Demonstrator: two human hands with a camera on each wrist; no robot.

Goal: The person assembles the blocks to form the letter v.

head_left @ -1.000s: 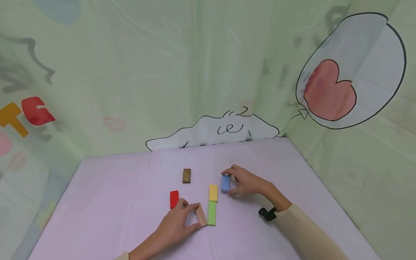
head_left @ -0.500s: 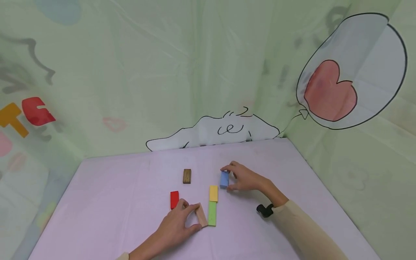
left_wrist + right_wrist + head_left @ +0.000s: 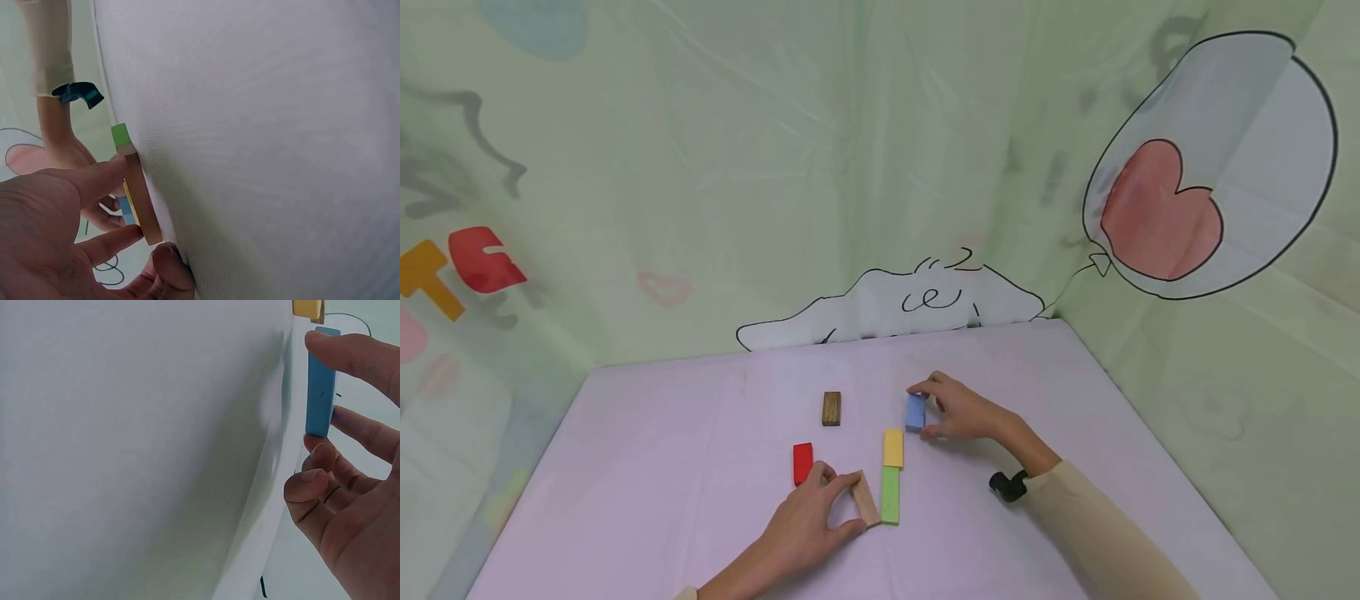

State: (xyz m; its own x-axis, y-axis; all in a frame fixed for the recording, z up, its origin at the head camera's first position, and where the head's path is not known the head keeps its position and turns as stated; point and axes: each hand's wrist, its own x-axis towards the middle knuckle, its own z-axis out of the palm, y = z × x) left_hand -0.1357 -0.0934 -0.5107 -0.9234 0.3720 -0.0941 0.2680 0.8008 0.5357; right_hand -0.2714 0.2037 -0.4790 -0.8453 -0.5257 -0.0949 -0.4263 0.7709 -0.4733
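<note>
My left hand (image 3: 805, 512) pinches a pale wooden block (image 3: 865, 500) by its ends, thumb at the near end and index finger at the far one. That block lies slanted, its near end right at the green block (image 3: 890, 496). End to end with the green one lies a yellow block (image 3: 892, 448). Just beyond and right of the yellow block, my right hand (image 3: 966, 410) holds a blue block (image 3: 915, 412) between thumb and fingers. In the right wrist view the blue block (image 3: 320, 384) has the thumb on one end and fingertips at the other.
A red block (image 3: 802, 462) lies behind the left hand, partly covered by it. Farther back sits a dark brown wooden block (image 3: 831, 408). The purple-white table cloth (image 3: 647, 467) meets patterned curtains (image 3: 737, 167) at the back and sides.
My right hand has shifted the blue block a little away from me and to the left, toward the far end of the yellow block. The left hand stays where it was.
</note>
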